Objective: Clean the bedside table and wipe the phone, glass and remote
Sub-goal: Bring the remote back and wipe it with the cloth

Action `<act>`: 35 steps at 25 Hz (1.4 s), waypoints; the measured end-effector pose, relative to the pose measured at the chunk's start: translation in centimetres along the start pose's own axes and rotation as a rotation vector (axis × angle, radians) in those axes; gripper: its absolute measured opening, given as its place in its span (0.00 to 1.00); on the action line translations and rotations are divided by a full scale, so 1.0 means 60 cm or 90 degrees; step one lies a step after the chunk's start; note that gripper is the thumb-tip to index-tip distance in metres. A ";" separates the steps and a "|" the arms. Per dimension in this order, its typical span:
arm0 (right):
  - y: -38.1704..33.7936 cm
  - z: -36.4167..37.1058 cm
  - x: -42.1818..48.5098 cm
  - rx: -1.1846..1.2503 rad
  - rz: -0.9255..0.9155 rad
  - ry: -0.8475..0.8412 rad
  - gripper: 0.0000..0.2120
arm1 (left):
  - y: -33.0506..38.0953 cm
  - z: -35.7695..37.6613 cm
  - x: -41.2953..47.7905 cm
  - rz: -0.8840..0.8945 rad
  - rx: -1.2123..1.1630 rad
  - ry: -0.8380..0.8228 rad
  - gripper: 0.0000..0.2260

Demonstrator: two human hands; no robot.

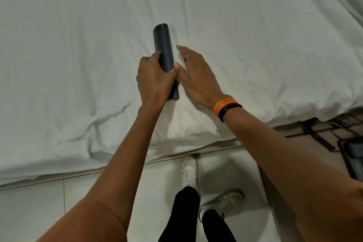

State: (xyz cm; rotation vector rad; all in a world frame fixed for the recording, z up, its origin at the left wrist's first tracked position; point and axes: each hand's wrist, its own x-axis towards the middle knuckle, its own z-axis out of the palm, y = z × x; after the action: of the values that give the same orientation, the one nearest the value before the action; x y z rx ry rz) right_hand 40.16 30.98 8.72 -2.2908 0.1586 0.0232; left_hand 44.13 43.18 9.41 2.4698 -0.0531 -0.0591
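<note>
Remote (pixel 163 46): dark, slim, at frame centre over the white bed sheet (pixel 78 25), long axis pointing to the top of the frame. Left hand (pixel 154 78): fingers wrapped around the remote's lower half. Right hand (pixel 198 76): flat, fingers extended, holding nothing, just beside the remote, thumb touching the left hand.

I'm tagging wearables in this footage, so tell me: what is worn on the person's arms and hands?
Both forearms are bare; no sleeves show. The right hand has a dark banded ring with pale stripes on one finger. The right wrist carries an orange woven band and, next to it, a plain black band. The left hand and its wrist show nothing worn.
</note>
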 end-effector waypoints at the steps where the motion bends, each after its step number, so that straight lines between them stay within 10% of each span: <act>1: -0.002 -0.002 -0.001 0.064 0.015 0.016 0.24 | 0.007 -0.006 -0.006 -0.011 -0.095 -0.018 0.21; 8: 0.049 -0.090 -0.101 0.318 0.086 0.298 0.19 | 0.126 0.062 -0.118 -0.028 -0.554 -0.257 0.23; 20: 0.332 -0.171 -0.598 0.303 0.455 0.618 0.20 | 0.261 0.348 -0.496 0.035 -0.442 -0.851 0.22; 25: 0.403 -0.073 -0.769 0.222 0.549 0.539 0.21 | 0.202 0.419 -0.588 -0.048 -0.330 -0.979 0.18; 30: 0.446 0.032 -0.885 -0.309 0.559 0.139 0.29 | 0.163 0.446 -0.607 -0.141 -0.289 -0.978 0.17; 35: 0.459 0.043 -0.897 -0.275 0.566 0.288 0.30 | 0.171 0.461 -0.613 -0.217 -0.297 -1.004 0.18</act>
State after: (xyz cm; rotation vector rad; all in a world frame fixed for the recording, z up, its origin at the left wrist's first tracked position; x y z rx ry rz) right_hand -16.49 20.64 -9.81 -2.4120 1.5121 -0.0051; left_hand 5.65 19.96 -4.74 1.3907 -0.2440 -1.8464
